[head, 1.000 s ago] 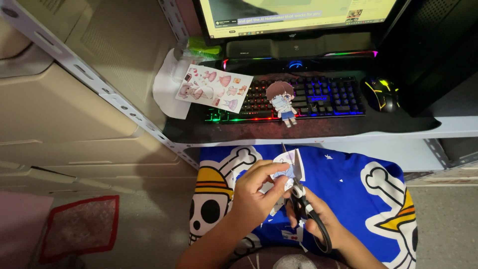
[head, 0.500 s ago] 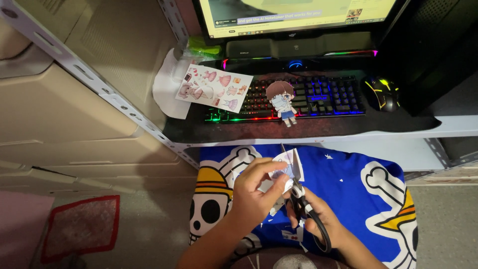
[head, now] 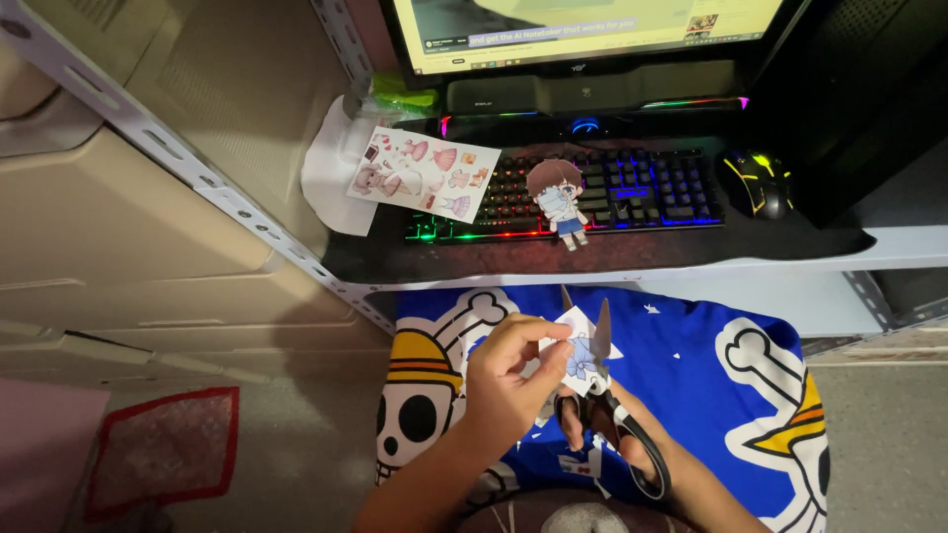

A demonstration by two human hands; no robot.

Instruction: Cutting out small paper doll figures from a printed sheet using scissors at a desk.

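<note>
Cutting is happening low in the shot, over a blue cloth with skull prints (head: 691, 355) on the lap. Left hand (head: 509, 380) pinches one small paper cutout (head: 578, 350) between thumb and fingertips, and honestly the print on it is too small to make out. Right hand (head: 617, 444) is mostly hidden behind the one pair of scissors (head: 607, 395); its fingers sit through the black handles, blades parted around the paper. Both forearms are cut off by the bottom edge. Up on the desk (head: 632, 259): one sticker sheet (head: 423, 174) at the left end, one paper doll (head: 558, 202) lying on the one keyboard (head: 592, 192), one mouse (head: 755, 183) at the right end.
</note>
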